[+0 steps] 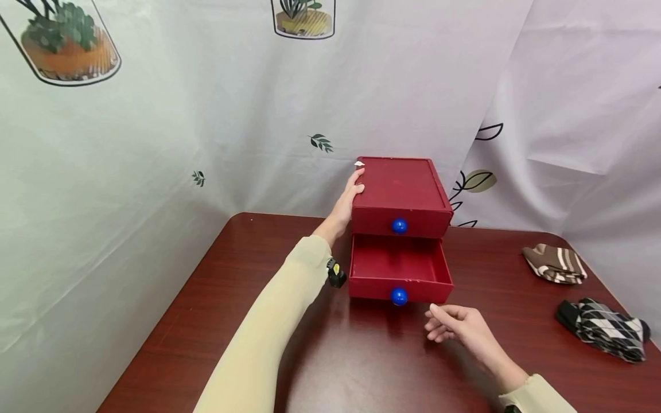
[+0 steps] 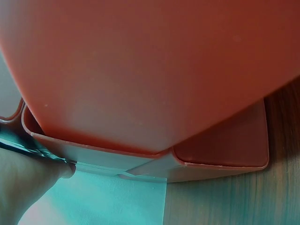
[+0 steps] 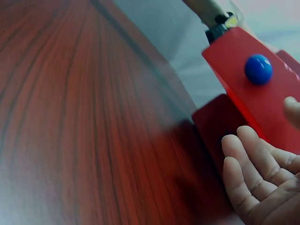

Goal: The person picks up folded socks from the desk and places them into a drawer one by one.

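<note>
A red drawer box (image 1: 400,182) stands near the back of the table. Its top drawer, with a blue knob (image 1: 399,226), is closed. Below that, a drawer (image 1: 395,288) with another blue knob (image 3: 258,69) is pulled out, and no item shows inside it. My left hand (image 1: 345,205) rests along the box's left side, fingers extended to the top edge; in the left wrist view part of that hand (image 2: 28,183) shows against the side. Beside the pulled-out drawer's front right corner, my right hand (image 1: 459,328) hovers with loosely bent fingers, holding nothing.
At the table's right lie a folded brown striped sock bundle (image 1: 555,264) and a black-and-white argyle one (image 1: 609,330). A red panel (image 3: 215,124) sits beneath the pulled-out drawer. Behind the table (image 1: 248,275) hangs a white printed cloth (image 1: 232,103).
</note>
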`<state>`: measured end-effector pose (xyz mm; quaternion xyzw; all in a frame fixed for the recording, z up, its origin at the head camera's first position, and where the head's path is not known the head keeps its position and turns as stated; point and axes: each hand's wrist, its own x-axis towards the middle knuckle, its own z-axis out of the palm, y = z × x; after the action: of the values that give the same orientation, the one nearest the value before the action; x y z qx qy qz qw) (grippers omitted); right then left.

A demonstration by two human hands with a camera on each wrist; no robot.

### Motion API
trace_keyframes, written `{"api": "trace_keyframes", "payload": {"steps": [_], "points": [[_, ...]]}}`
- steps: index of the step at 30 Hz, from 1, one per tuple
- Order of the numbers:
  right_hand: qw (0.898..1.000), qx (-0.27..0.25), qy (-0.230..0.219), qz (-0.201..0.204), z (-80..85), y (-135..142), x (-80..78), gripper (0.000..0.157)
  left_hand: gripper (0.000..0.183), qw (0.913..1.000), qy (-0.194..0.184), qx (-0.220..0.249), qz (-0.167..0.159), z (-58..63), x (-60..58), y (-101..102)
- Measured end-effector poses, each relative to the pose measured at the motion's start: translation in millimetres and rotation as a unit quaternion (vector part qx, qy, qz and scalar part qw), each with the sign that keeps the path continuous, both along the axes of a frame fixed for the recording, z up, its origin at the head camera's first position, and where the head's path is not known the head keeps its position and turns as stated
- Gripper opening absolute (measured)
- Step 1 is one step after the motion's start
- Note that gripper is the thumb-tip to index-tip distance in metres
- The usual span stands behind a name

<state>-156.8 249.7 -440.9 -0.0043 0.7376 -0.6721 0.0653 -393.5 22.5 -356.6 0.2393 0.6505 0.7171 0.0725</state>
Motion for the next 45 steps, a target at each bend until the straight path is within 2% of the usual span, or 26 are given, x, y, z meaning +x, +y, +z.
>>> {"api": "trace_keyframes", "payload": {"steps": [10,13,17,22,26,29,31,36,38,41,43,44,45], "points": [[0.997,0.042,0.01,-0.07,3.2,36.4,2.7,0.033,0.053,0.9999,0.001,0.004,0.014,1.1,1.5,3.0],[0.995,0.044,0.022,-0.081,5.6,51.2,3.5,0.023,0.053,0.9999,0.002,0.002,0.015,1.3,1.2,3.1],[0.996,0.008,0.037,-0.086,8.3,74.2,4.5,0.015,0.054,0.9998,0.005,0.005,0.016,1.2,0.9,2.5],[0.994,-0.045,0.052,-0.086,12.2,104.2,6.6,0.02,0.053,0.9998,0.007,0.006,0.017,0.3,0.7,1.5],[0.994,-0.051,0.048,-0.081,15.0,125.4,10.3,0.023,0.053,0.9998,0.008,0.006,0.015,0.0,0.5,1.1],[0.995,-0.016,0.038,-0.087,16.6,139.7,13.5,0.022,0.053,0.9998,0.008,0.004,0.015,-0.2,0.3,1.1],[0.994,0.028,0.031,-0.097,17.6,148.8,15.8,0.02,0.053,0.9998,0.01,0.003,0.016,-0.4,0.2,1.2],[0.984,0.122,0.033,-0.127,16.4,171.0,21.0,0.014,0.053,0.9998,0.011,0.002,0.016,-0.5,0.7,3.0],[0.986,0.088,0.046,-0.132,16.0,180.4,23.5,0.016,0.053,0.9998,0.009,0.002,0.017,-0.5,0.6,3.9],[0.987,-0.001,0.075,-0.142,19.2,193.2,26.3,0.023,0.053,0.9997,0.008,0.002,0.021,-0.4,0.6,4.4],[0.982,-0.05,0.098,-0.154,16.6,206.3,25.6,0.024,0.053,0.9997,0.007,0.003,0.021,-0.5,0.6,4.3],[0.978,-0.062,0.11,-0.167,13.3,214.7,24.0,0.024,0.053,0.9998,0.007,0.003,0.021,-0.6,0.9,4.0],[0.974,-0.049,0.115,-0.189,8.8,224.2,21.6,0.022,0.053,0.9998,0.007,0.003,0.02,-0.7,1.3,3.8]]}}
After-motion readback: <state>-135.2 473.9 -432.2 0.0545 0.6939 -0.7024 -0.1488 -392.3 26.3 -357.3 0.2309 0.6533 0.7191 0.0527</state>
